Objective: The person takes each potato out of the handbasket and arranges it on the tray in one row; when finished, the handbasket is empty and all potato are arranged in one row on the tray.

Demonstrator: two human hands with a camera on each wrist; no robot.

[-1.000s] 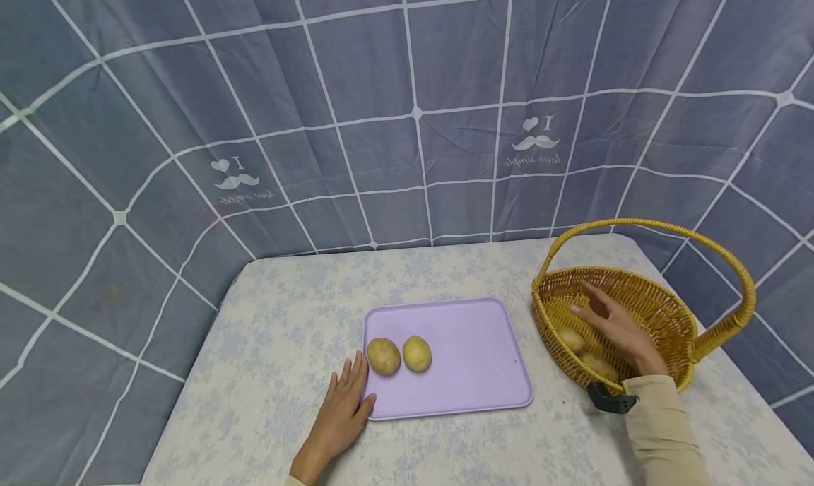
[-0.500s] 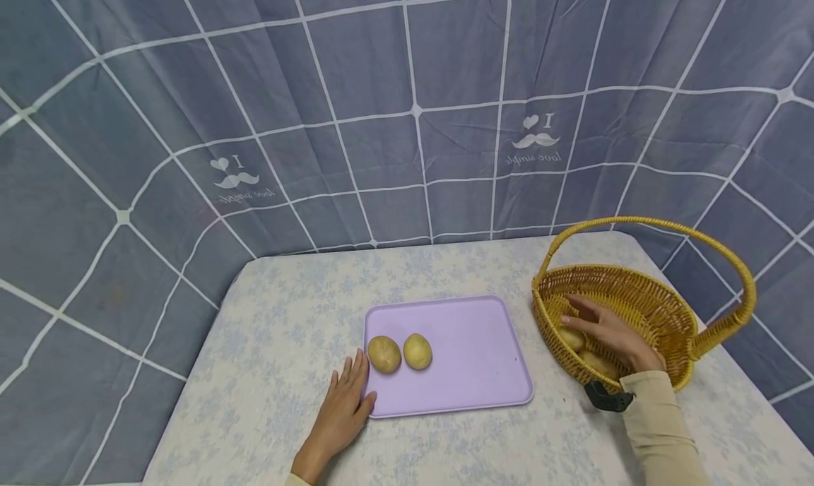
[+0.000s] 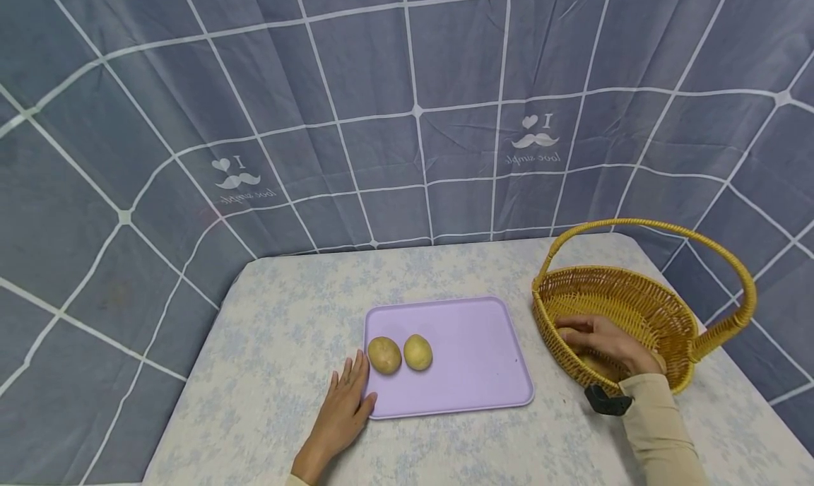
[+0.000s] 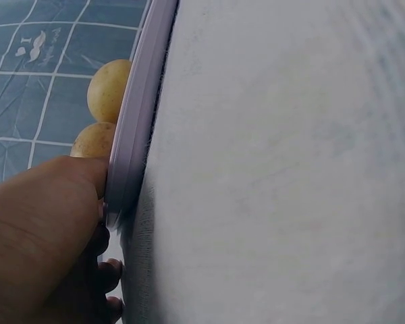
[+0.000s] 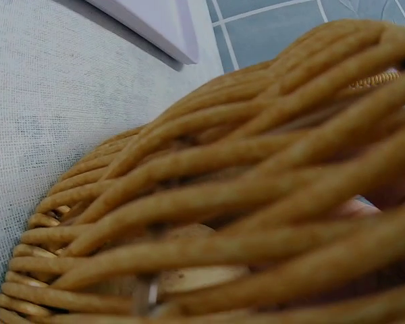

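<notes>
My left hand [image 3: 337, 412] rests along the left edge of a lilac tray [image 3: 470, 359], fingers straight, thumb at the rim. Two potatoes lie side by side on that tray: a larger brownish one [image 3: 384, 355] and a yellower one [image 3: 417, 352]. At the right, my right hand [image 3: 607, 341] reaches down into a yellow-brown wicker basket [image 3: 668, 309]. Its fingers curl round a potato by the near left wall, which they mostly cover. Another potato [image 3: 598, 364] lies below the palm, partly hidden. Through the weave in the right wrist view, a potato [image 5: 199, 278] shows in part.
The basket's tall arched handle [image 3: 649, 224] rises over its opening. A pale floral cloth [image 3: 286, 316] covers the table. Behind hangs a blue-grey curtain [image 3: 369, 154] with white lines. A black device [image 3: 607, 401] sits at my right wrist, outside the basket.
My right hand has come down and to the left inside the basket, and its fingers have closed round the potato there. My left hand and the tray stay put.
</notes>
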